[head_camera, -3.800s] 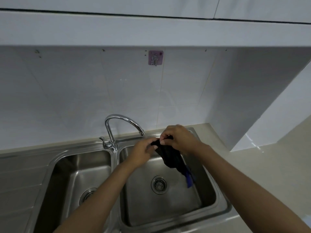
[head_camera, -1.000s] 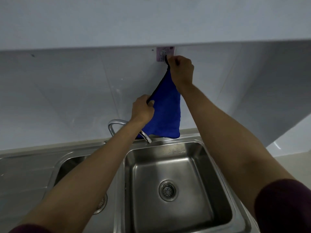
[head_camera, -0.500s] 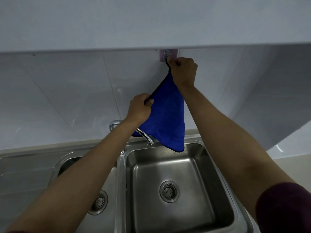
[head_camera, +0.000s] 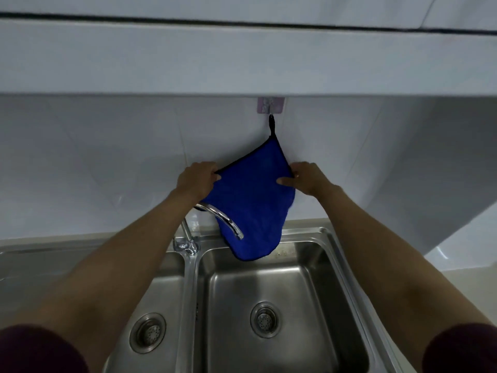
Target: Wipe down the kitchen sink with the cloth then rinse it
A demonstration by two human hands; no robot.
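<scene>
Left hand, right hand at cloth

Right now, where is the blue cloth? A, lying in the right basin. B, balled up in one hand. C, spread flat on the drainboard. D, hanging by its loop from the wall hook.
D: the blue cloth hangs by its black loop from the wall hook, while the left hand and right hand pinch its side edges.

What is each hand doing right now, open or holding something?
Left hand: closed, pinching the left edge of the blue cloth.
Right hand: closed, pinching the cloth's right edge.
</scene>
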